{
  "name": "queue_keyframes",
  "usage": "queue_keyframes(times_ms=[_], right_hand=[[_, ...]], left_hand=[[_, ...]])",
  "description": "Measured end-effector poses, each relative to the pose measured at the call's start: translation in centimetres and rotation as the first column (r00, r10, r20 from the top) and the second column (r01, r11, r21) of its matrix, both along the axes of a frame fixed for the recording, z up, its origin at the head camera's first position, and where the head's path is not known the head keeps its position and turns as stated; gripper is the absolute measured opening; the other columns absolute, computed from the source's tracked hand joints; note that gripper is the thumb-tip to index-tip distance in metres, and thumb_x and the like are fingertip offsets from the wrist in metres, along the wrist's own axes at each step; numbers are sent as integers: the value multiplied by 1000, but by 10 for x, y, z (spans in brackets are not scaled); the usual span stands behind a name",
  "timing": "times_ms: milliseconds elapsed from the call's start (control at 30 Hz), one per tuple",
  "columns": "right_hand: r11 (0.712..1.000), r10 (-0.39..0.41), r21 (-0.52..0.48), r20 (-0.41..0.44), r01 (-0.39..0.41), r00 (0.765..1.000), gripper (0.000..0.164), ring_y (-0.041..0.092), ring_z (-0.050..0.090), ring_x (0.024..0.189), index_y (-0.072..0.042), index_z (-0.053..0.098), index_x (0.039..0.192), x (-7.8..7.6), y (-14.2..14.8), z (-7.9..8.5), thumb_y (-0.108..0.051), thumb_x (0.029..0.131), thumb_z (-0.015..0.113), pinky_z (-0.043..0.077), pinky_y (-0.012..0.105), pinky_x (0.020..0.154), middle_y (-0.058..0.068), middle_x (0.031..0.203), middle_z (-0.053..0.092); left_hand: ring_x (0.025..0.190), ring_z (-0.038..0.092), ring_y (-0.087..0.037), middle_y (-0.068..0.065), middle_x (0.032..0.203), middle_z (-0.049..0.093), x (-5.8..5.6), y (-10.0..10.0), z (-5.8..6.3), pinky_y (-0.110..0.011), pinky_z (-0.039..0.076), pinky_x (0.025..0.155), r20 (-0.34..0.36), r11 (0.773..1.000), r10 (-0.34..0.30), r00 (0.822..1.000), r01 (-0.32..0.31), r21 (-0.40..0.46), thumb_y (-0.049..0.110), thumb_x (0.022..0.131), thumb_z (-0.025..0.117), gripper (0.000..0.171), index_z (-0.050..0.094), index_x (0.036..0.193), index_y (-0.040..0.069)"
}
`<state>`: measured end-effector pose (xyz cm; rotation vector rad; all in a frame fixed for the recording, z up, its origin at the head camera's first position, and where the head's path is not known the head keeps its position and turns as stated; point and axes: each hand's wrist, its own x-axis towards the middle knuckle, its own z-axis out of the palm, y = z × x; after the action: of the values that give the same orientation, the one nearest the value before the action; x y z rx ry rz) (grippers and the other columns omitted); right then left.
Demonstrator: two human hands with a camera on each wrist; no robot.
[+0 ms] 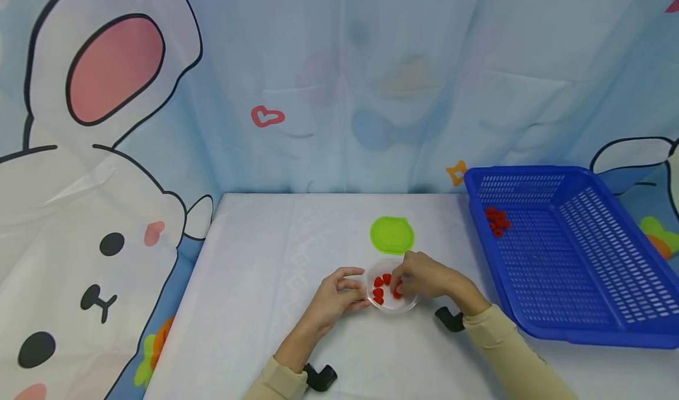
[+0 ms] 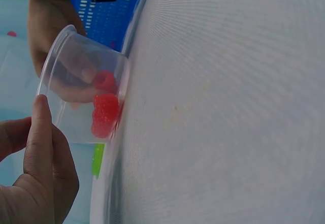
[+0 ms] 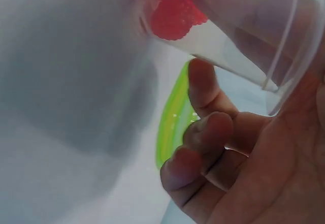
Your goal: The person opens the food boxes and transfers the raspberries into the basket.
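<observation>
A clear plastic cup [image 1: 392, 309] stands on the white table with several red toy raspberries [image 1: 378, 293] at its bottom. At its left side, the fingers of my left hand [image 1: 339, 297] touch the cup near the rim; the left wrist view shows one fingertip against it. My right hand [image 1: 427, 276] reaches over the rim. Its thumb and a finger are inside, pinching a raspberry [image 2: 105, 80] low in the cup, while the other fingers curl outside the wall in the right wrist view. Just behind the cup lies a bright green lid [image 1: 392, 235].
A large blue plastic basket [image 1: 583, 332] stands at the right, with a small cluster of red pieces [image 1: 497, 221] in its far left corner. A patterned curtain [image 1: 339, 82] hangs behind the table [image 1: 249, 282]. Black wrist devices [image 1: 320, 379] sit under both forearms.
</observation>
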<state>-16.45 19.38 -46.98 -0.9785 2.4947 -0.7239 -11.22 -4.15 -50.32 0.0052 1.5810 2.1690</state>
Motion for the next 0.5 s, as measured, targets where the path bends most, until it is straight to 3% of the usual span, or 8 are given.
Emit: queue_keyframes(times_ms=[133,333,433,500], right_hand=[[987,-5,-160,30,10,1000,18,15,44,75,-18,73,86,-1,5,-8,-3,81,66,41,26,62,-6,78,54],[913,-19,-400,152,79,988,19,24,55,79,-3,71,95,1,5,-9,7,84,59,49,35,70,9,86,66],[885,-65,-439,204,151,977,18,25,55,84,-4,71,97,0,8,-16,3,87,58,46,38,77,9,89,67],[877,-146,-419,234,235,961,16,25,51,88,-10,72,98,3,10,-14,-5,88,60,42,40,79,5,92,66]], left_hand=[[78,64,-26,-16,94,57,0,0,0,-40,54,76,0,1000,1,1000,-1,0,-2,84,64,40,51,121,3],[79,64,-27,-17,94,58,0,0,1,-41,54,77,2,1000,3,1000,-3,6,-2,84,64,40,51,121,3],[80,64,-27,-16,95,58,0,0,0,-40,54,77,4,1000,-1,1000,1,1,-1,83,65,40,52,121,4],[80,64,-28,-16,95,58,0,-1,-1,-39,55,76,5,1000,-5,1000,5,-2,0,83,66,40,52,121,5]])
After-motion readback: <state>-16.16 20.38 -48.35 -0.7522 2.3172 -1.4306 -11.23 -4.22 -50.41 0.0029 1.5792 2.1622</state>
